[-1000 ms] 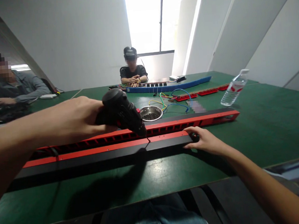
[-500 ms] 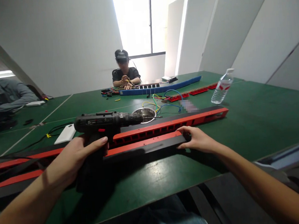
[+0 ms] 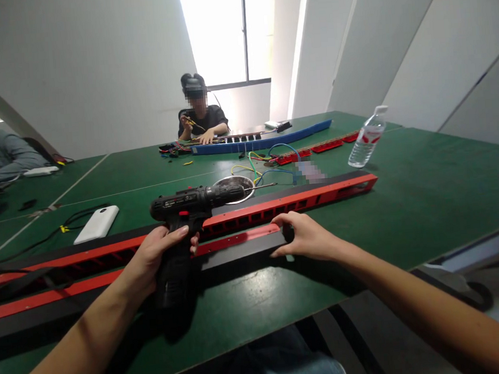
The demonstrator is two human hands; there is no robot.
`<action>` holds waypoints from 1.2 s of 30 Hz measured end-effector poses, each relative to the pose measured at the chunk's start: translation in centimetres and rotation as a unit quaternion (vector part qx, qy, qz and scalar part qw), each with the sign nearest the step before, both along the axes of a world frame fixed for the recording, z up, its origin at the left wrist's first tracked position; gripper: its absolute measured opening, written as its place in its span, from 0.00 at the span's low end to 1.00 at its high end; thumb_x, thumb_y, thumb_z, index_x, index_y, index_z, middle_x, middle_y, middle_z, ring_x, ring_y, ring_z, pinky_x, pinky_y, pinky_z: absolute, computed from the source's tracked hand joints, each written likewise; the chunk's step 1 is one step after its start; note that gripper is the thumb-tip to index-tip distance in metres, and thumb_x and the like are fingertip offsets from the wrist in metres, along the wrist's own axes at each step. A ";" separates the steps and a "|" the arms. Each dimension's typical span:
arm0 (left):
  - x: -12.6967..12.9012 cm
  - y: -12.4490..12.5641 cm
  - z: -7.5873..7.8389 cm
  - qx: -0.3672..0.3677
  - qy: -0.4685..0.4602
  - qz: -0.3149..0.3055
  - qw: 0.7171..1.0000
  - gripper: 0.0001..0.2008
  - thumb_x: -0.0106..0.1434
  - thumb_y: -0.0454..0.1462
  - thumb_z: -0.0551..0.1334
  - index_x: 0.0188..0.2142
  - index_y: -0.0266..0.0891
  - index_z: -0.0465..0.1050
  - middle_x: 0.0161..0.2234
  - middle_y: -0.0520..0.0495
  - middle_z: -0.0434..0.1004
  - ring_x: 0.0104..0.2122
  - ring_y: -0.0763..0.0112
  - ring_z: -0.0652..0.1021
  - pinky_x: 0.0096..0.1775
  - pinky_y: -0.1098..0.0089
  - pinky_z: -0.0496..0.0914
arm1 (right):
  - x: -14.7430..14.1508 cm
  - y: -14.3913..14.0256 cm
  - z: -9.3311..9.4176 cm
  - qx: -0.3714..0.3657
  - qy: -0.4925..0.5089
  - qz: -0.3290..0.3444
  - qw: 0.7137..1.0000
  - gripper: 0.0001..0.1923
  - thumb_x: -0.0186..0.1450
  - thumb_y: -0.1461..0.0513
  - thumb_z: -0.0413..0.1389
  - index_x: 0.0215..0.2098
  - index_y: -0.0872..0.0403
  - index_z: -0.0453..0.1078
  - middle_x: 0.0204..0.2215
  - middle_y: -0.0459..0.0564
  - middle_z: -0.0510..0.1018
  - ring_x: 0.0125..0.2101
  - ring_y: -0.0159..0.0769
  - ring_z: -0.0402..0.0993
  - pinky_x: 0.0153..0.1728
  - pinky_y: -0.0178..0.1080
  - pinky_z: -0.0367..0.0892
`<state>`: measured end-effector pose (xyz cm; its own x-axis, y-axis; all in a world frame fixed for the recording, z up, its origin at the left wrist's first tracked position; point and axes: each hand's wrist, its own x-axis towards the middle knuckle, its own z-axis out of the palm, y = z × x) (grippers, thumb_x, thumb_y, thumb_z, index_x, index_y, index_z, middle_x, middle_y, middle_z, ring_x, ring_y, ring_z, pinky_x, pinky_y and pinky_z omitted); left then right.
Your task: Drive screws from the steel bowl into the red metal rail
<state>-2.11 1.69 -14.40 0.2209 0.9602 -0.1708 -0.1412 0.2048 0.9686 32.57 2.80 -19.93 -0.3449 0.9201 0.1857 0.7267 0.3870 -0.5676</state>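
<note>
My left hand (image 3: 162, 251) grips the handle of a black cordless drill (image 3: 190, 204), which stands upright on the green table with its chuck pointing right. My right hand (image 3: 307, 237) holds the right end of a long black and red strip (image 3: 232, 246) that lies along the table's near edge. Behind it lies a second, longer red and black strip with square slots (image 3: 302, 197).
A steel bowl of dark screws (image 3: 234, 187) sits behind the drill, with coloured wires (image 3: 265, 163) beyond. A water bottle (image 3: 364, 140) stands at right, a white box (image 3: 97, 223) at left. One person (image 3: 198, 119) works across the table on a blue strip (image 3: 272, 140); another's sleeve (image 3: 0, 157) shows far left.
My left hand swung the drill from pointing down at the slotted strip to standing upright. My right hand slid left with the near strip's end. The view shifted right.
</note>
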 end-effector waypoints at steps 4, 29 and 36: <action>-0.3 -0.3 -0.2 -0.018 0.018 0.023 0.999 0.13 0.58 0.39 0.72 0.38 0.32 0.77 0.31 0.44 0.79 0.27 0.69 0.79 0.31 0.72 0.76 | -2.6 0.2 -0.2 0.002 0.016 0.009 1.000 0.38 0.47 0.46 0.74 0.51 0.55 0.75 0.41 0.54 0.80 0.38 0.43 0.75 0.39 0.42 0.69; -1.4 -0.5 -1.3 -0.038 -0.063 0.115 0.991 0.08 0.61 0.35 0.69 0.38 0.32 0.77 0.31 0.45 0.80 0.26 0.69 0.80 0.28 0.72 0.77 | -6.4 14.6 5.1 -0.025 0.101 -0.067 0.992 0.22 0.75 0.54 0.41 0.25 0.52 0.60 0.19 0.45 0.65 0.20 0.31 0.58 0.24 0.37 0.55; -1.4 -0.4 -0.7 -0.088 -0.095 0.160 0.979 0.06 0.64 0.33 0.65 0.37 0.30 0.77 0.30 0.42 0.81 0.25 0.67 0.82 0.26 0.71 0.78 | -8.4 19.1 4.4 -0.019 -0.072 -0.071 0.995 0.07 0.66 0.59 0.58 0.32 0.54 0.71 0.32 0.55 0.79 0.33 0.39 0.73 0.33 0.38 0.62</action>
<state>-3.55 1.28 -15.12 -0.0416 0.9446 -0.3255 -0.4001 0.2828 0.8718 24.17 21.87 -15.54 -0.2317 0.9667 0.1084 0.8477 0.2553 -0.4649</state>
